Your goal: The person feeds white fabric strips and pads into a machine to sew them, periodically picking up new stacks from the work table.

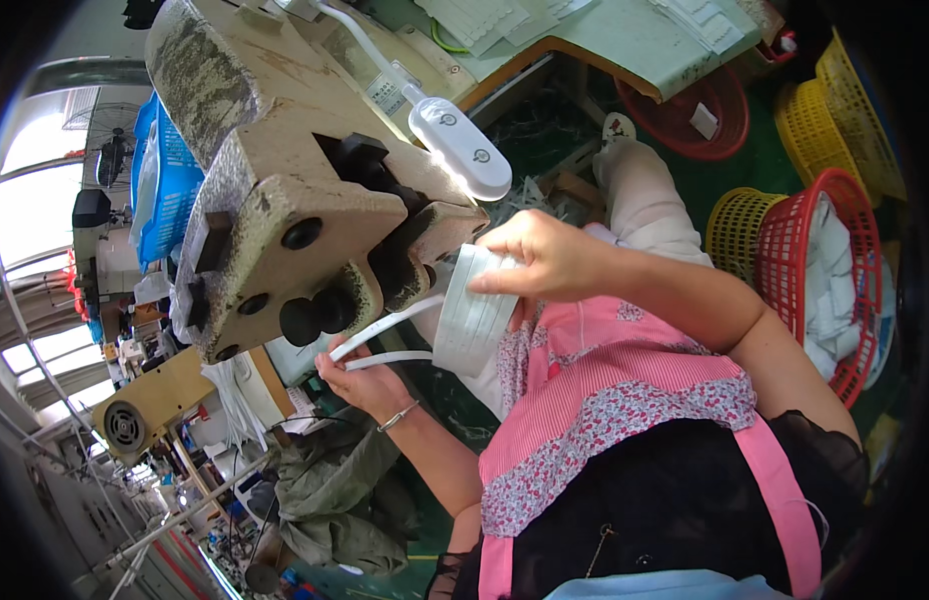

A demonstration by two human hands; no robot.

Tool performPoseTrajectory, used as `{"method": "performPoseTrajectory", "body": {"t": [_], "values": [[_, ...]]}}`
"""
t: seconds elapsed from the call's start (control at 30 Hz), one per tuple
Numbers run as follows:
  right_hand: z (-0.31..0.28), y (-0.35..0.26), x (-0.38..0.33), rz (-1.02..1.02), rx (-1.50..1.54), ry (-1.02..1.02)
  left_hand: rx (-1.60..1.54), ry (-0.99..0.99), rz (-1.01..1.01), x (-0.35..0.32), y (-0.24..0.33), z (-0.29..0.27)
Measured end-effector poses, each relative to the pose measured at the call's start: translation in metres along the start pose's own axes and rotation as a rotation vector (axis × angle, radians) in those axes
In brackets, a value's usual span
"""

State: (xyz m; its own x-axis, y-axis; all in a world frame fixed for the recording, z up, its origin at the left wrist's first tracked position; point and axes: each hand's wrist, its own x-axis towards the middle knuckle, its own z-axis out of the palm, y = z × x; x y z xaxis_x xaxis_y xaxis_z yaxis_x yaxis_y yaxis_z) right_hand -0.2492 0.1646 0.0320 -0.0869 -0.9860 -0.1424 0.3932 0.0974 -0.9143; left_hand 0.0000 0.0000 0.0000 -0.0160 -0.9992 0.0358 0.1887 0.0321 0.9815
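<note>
My right hand (550, 255) grips a white folded piece with rows of lines across it (470, 315), thumb lying on its face. Two narrow white straps (390, 357) run from that piece towards my left hand. The fingers of my left hand (365, 382) are closed around the strap ends, lower and to the left. Both hands are just beyond the head of a worn beige machine (295, 210), which looks like a heavy-duty sewing machine. Its working point is hidden behind the casting. I cannot make out exactly what kind of article the white piece is.
A white lamp (460, 148) hangs by the machine head. White pieces lie on the green table (645, 60). Red baskets (870, 290) and yellow baskets (735, 225) stand at right, one filled with white cloth. A blue basket (170, 185) is at left, above grey-green fabric (335, 490).
</note>
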Motion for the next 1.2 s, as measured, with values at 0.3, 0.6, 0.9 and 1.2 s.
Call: {"method": "performPoseTrajectory", "body": {"t": [0.3,0.6,0.9,1.2], "values": [[-0.019,-0.018,0.001,0.139,-0.131,-0.118,0.133,-0.619,-0.312,-0.027,0.008,0.018],[-0.057,0.007,-0.065,-0.065,0.146,0.305,-0.051,-0.830,-0.457,-0.054,0.007,0.028],[-0.063,0.020,-0.105,-0.297,0.245,0.698,0.126,-0.538,-0.172,-0.090,0.018,0.119],[-0.068,0.004,-0.093,-0.328,0.130,0.663,0.039,-0.408,-0.239,-0.089,0.026,0.126]]}}
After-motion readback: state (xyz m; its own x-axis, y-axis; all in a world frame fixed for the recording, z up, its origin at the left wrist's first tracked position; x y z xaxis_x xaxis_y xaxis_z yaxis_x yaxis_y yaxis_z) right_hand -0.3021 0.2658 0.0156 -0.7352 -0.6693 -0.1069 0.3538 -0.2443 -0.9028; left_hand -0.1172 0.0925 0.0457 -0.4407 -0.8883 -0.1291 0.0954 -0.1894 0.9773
